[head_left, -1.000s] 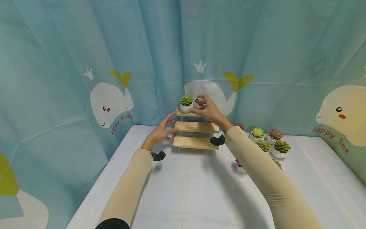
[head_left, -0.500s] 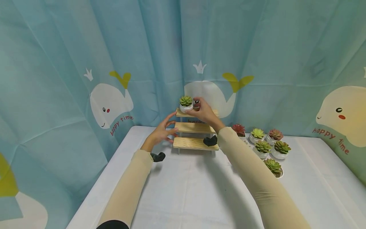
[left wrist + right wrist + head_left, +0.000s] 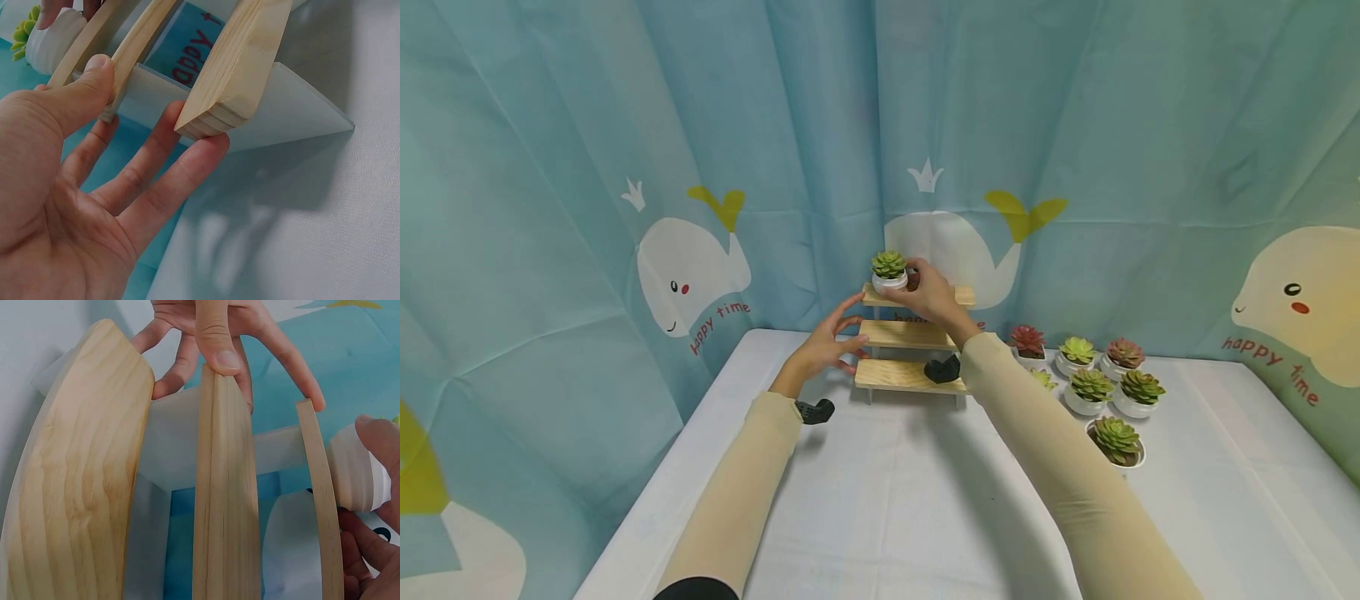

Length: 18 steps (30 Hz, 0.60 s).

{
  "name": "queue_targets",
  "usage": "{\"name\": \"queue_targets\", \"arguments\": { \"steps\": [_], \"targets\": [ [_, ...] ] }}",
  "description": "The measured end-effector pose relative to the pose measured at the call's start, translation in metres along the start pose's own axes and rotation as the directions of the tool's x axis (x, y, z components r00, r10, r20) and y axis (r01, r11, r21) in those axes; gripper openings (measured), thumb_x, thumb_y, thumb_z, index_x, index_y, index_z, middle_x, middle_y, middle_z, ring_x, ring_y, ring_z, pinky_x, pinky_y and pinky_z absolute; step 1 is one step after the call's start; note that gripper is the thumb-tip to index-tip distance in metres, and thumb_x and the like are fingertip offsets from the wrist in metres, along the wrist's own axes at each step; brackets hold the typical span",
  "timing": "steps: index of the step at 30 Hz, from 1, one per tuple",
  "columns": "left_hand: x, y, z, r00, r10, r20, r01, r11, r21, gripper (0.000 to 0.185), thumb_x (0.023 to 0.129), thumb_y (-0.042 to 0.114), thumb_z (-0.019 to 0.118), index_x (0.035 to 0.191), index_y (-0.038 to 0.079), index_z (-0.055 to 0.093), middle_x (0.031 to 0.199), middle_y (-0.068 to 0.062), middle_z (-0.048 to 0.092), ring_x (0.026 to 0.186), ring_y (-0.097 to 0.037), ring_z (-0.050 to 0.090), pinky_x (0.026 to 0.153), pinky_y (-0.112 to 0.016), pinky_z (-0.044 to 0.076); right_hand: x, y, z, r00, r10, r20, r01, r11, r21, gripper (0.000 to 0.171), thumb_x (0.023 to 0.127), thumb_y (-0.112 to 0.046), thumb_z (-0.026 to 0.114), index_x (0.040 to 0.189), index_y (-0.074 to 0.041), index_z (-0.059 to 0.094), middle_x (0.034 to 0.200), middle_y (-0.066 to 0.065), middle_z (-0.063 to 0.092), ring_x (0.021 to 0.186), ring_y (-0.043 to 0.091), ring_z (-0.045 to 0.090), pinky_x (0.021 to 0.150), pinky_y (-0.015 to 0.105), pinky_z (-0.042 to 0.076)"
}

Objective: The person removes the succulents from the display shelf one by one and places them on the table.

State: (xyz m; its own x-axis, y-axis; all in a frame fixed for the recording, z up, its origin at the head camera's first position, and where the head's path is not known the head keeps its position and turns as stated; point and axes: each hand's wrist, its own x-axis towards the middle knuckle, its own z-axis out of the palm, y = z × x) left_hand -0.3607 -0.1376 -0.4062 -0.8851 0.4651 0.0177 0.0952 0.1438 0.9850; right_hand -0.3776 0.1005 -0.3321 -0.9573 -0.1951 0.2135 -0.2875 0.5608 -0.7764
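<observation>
On the white table (image 3: 880,500) I see the three-tier wooden stand (image 3: 910,335) — pale pine steps — with my left hand (image 3: 823,346) bracing its left end, fingers spread and straight. My right hand (image 3: 928,296) grips the small white pot (image 3: 889,280) with its green succulent on the top step.

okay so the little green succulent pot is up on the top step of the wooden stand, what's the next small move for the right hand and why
Probably loosen the right hand and draw it back. The succulent pot already sits on the top step of the wooden stand, near its left end, while the left hand steadies the stand's side. Whether the pot sits fully flat is hard to tell.
</observation>
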Motion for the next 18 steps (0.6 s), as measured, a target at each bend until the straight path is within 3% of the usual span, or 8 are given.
{"name": "queue_targets", "arguments": {
  "steps": [18],
  "targets": [
    [-0.002,0.0025,-0.0011,1.0,-0.01,-0.001,0.01,1.0,-0.005,0.08,0.103,0.016,0.065,0.163,0.045,0.02,0.165,-0.015,0.027,0.108,-0.048,0.066,0.073,-0.056,0.062,0.0006,-0.0037,0.0022,1.0,0.028,-0.014,-0.028,0.999,-0.019,0.068,0.095,-0.038,0.075,0.148,-0.006,0.047,0.129,0.015,0.066,0.118,0.029,0.063,0.103,0.049,0.048]
  ]
}}
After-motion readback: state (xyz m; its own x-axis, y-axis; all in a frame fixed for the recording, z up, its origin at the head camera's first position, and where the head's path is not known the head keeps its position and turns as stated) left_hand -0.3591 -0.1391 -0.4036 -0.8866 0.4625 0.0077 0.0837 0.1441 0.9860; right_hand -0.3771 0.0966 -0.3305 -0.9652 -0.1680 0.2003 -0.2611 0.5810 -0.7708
